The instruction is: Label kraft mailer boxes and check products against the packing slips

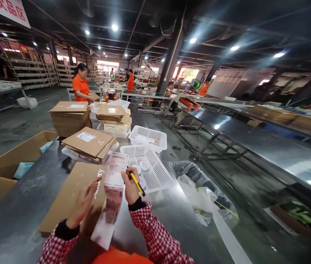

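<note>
My right hand (131, 187) is closed on the edge of a long strip of printed labels (116, 172) with barcodes. The same hand also holds a slim yellow and black tool (137, 182), a marker or a cutter; I cannot tell which. The strip hangs down in folds toward my body. My left hand (85, 201) is to the left of the strip, fingers stretched out and apart, above a flat cardboard box (67, 194) with white lettering. Beyond the strip, a white perforated basket (155, 168) contains several round rolls of tape or labels (144, 165).
Flat cardboard boxes (87, 141) with labels lie on a basket ahead, with a taller stack (69, 115) behind. An open carton (9, 157) stands at the left. Right of the table is a plastic-lined bin (199, 198). A person in orange (80, 88) stands across the table.
</note>
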Available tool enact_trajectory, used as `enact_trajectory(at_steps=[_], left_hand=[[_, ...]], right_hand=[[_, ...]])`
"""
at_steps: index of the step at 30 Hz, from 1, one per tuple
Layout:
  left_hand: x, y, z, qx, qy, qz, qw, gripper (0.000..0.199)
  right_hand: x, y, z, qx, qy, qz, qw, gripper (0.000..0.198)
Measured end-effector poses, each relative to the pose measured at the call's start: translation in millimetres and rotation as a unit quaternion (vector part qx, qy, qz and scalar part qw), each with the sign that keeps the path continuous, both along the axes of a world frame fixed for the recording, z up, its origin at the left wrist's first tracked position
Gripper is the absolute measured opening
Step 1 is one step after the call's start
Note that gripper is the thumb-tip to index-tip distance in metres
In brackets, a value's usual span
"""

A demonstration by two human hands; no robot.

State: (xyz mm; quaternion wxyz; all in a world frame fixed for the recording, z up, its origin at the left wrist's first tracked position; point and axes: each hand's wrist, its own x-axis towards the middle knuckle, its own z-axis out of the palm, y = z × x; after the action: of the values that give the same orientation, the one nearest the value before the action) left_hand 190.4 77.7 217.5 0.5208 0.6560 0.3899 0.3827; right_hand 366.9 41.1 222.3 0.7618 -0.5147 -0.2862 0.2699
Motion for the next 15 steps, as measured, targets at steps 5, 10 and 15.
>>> enact_trajectory(at_steps=[5, 10, 15], left_hand=[[26.4, -25.9, 18.5, -0.016, -0.015, -0.055, 0.998, 0.036], [27.6, -23.9, 5.3, -0.038, 0.042, -0.046, 0.997, 0.042], [21.8, -24.7, 2.1, -0.009, 0.132, -0.079, 0.988, 0.046]], right_hand=[[7.2, -10.3, 0.0, 0.011, 0.049, 0.051, 0.997, 0.032], [48.9, -17.0, 4.4, -0.012, 0.117, 0.129, 0.985, 0.042], [87.6, -23.7, 3.9, -0.07, 0.012, 0.189, 0.979, 0.028]])
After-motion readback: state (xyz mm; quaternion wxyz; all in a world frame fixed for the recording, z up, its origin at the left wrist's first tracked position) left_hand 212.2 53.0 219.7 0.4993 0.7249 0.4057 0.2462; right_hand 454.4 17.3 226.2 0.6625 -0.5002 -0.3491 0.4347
